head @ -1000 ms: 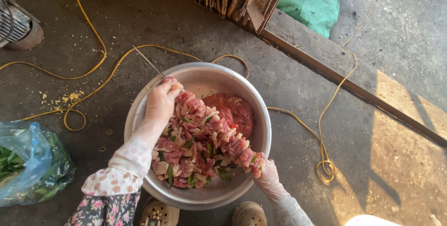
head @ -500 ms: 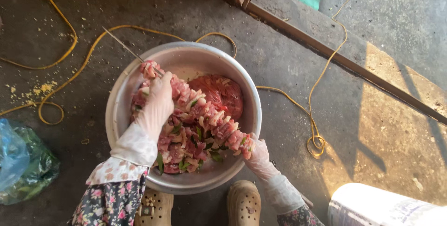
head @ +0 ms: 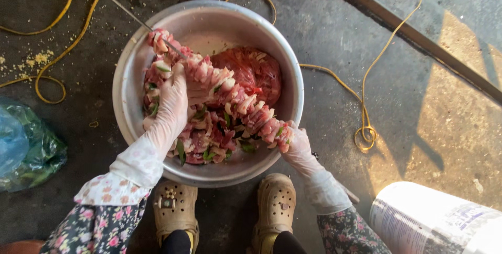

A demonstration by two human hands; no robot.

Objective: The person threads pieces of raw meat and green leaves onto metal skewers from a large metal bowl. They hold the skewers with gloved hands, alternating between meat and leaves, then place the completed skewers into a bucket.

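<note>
The left hand (head: 171, 105), in a thin translucent glove, has its fingers (head: 178, 76) curled closed around the upper stretch of a long metal skewer (head: 137, 20) threaded with chunks of raw pink meat (head: 235, 99) and bits of green. The right hand (head: 297, 149), gloved the same way, grips the lower end of the loaded skewer at the near right rim of the bowl; its fingers are wrapped shut on the last pieces of meat, though the tips are partly hidden behind them. Between the two hands the skewer runs slantwise across the bowl, its bare steel tip sticking out past the far left rim.

The wide round metal bowl (head: 285, 55) stands on the dark concrete floor (head: 340, 34). Under the skewer it holds more threaded meat with green leaf pieces (head: 204, 144) heaped on the near left side, and a mound of red marinated meat (head: 253, 71) toward the far right side.

Just in front of the bowl are two tan clogs (head: 276, 201) on the person's feet. A yellow cord (head: 366, 128) loops over the floor behind and to the right of the bowl. Left of the bowl lies a green and blue plastic bag (head: 26, 144); to its near right lies a white cylinder with printed wrapping (head: 429, 222).
</note>
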